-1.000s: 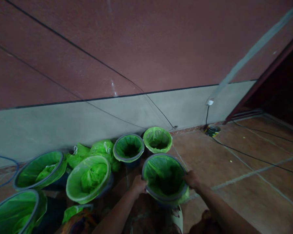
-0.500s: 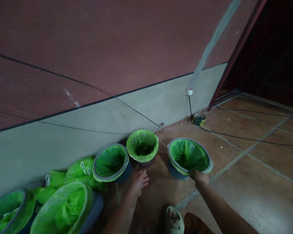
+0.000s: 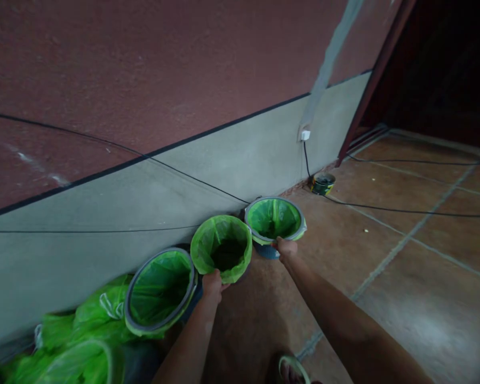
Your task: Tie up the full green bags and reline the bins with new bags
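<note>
A trash bin [image 3: 258, 234] with a grey rim and a green liner stands against the wall, and my right hand [image 3: 287, 249] is closed on its near rim. Left of it is a second trash bin [image 3: 198, 250], its green liner folded over the edge. My left hand [image 3: 213, 287] grips this one at the near edge, thumb on the liner; the other fingers are partly hidden. A third lined bin [image 3: 130, 304] with a grey rim stands left of my left hand. All three look dark inside.
Green bags [image 3: 90, 314] with white ties lie at the lower left, beside another lined bin [image 3: 111, 365]. A small tin [image 3: 323, 184] stands by the wall under a plugged-in white adapter [image 3: 305, 135]. Black cables [image 3: 404, 212] cross the tiled floor and the wall.
My right hand has moved its bin left and back to the wall, next to the middle one. My left hand has reached forward and taken hold of the middle bin's rim.
</note>
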A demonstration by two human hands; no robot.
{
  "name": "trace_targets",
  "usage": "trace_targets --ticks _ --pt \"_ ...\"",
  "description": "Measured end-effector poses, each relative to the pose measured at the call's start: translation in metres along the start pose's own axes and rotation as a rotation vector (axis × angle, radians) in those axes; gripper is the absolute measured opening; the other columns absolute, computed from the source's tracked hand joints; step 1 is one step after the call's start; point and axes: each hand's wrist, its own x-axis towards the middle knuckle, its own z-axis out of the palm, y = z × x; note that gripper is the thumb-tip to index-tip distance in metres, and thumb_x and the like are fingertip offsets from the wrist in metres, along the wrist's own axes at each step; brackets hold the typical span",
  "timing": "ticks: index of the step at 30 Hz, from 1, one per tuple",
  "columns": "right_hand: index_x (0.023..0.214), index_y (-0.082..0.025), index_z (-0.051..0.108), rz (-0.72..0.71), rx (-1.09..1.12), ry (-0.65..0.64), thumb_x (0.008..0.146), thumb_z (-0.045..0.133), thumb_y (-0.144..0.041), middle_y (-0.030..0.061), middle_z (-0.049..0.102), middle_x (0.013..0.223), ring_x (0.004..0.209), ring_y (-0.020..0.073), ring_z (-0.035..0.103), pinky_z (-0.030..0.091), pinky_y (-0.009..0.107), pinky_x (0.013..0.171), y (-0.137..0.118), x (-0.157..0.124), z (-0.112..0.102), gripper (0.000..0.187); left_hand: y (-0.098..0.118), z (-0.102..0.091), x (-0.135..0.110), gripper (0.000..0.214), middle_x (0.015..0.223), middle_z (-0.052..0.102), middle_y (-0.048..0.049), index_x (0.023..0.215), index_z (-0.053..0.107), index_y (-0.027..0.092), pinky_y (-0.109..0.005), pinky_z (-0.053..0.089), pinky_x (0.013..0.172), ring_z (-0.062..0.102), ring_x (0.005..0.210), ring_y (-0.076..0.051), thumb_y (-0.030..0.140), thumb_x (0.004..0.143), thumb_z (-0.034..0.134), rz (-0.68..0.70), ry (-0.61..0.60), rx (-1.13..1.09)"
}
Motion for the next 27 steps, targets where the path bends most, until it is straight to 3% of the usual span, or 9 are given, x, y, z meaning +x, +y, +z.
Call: trace_targets --ticks 4,8,11,14,17,20,23,27 --pt "0.110 -0.005 0.065 0.097 0.140 -0.008 0.091 0.049 -0.037 0.0145 0.073 0.083 0.076 0.0229 0.073 0.058 0.026 0.060 -0.011 0.002 0.014 0.041 -0.006 -0.003 -0.001 0.029 0.121 0.063 -0.0173 0.113 0.057 0.014 -0.030 0.059 0.065 0.068 0.099 -0.025 0.022 0.087 0.051 0.003 0.018 0.016" --pt "0.112 -0.006 0.060 0.137 0.272 -0.043 0.094 0.046 -0.037 0.0124 0.072 0.083 0.072 0.0195 0.072 0.059 0.026 0.061 -0.008 -0.011 0.008 0.039 -0.008 -0.006 -0.009 0.027 0.120 0.064 -0.0157 0.113 0.056 0.015 -0.028 0.059 0.065 0.069 0.097 -0.023 0.025 0.088 0.051 0.012 -0.013 -0.010" --pt "0.107 -0.010 0.058 0.247 0.437 -0.142 0.093 0.051 -0.038 0.0078 0.070 0.077 0.063 0.0152 0.069 0.057 0.023 0.057 0.013 -0.038 -0.003 0.032 -0.010 -0.015 -0.022 0.033 0.107 0.068 -0.0149 0.116 0.053 0.014 -0.030 0.058 0.065 0.071 0.084 -0.021 0.036 0.091 0.050 -0.060 -0.087 -0.055" --pt "0.101 -0.014 0.057 0.382 0.467 -0.307 0.091 0.054 -0.027 0.0034 0.067 0.070 0.054 0.0113 0.065 0.056 0.022 0.055 0.051 -0.075 -0.017 0.017 -0.019 -0.038 -0.044 0.042 0.091 0.070 -0.0117 0.114 0.053 0.015 -0.030 0.056 0.063 0.070 0.072 -0.019 0.049 0.090 0.049 -0.130 -0.209 0.025" --pt "0.099 -0.014 0.058 0.489 0.378 -0.395 0.087 0.059 -0.025 0.0054 0.067 0.070 0.052 0.0120 0.064 0.054 0.022 0.052 0.092 -0.113 -0.034 0.016 -0.034 -0.078 -0.068 0.035 0.085 0.070 -0.0077 0.104 0.058 0.017 -0.026 0.051 0.062 0.069 0.069 -0.016 0.047 0.086 0.057 -0.114 -0.351 0.239" --pt "0.094 -0.014 0.057 0.511 0.320 -0.451 0.087 0.059 -0.023 0.0044 0.066 0.066 0.049 0.0111 0.062 0.051 0.021 0.049 0.112 -0.141 -0.051 0.011 -0.038 -0.128 -0.088 0.027 0.078 0.069 -0.0043 0.091 0.063 0.017 -0.022 0.044 0.058 0.066 0.064 -0.014 0.041 0.078 0.066 -0.057 -0.428 0.430" --pt "0.091 -0.014 0.057 0.458 0.270 -0.498 0.087 0.058 -0.022 0.0047 0.066 0.067 0.050 0.0101 0.061 0.052 0.021 0.051 0.104 -0.160 -0.065 0.009 -0.027 -0.188 -0.108 0.030 0.074 0.069 -0.0027 0.086 0.064 0.016 -0.020 0.040 0.055 0.063 0.061 -0.012 0.042 0.072 0.071 0.005 -0.416 0.404" --pt "0.099 -0.013 0.059 0.331 0.096 -0.543 0.086 0.059 -0.023 0.0067 0.068 0.073 0.055 0.0111 0.063 0.052 0.021 0.053 0.063 -0.181 -0.066 0.017 -0.012 -0.280 -0.132 0.046 0.084 0.072 -0.0051 0.096 0.063 0.016 -0.023 0.046 0.063 0.066 0.068 -0.014 0.050 0.067 0.074 0.067 -0.299 0.095"
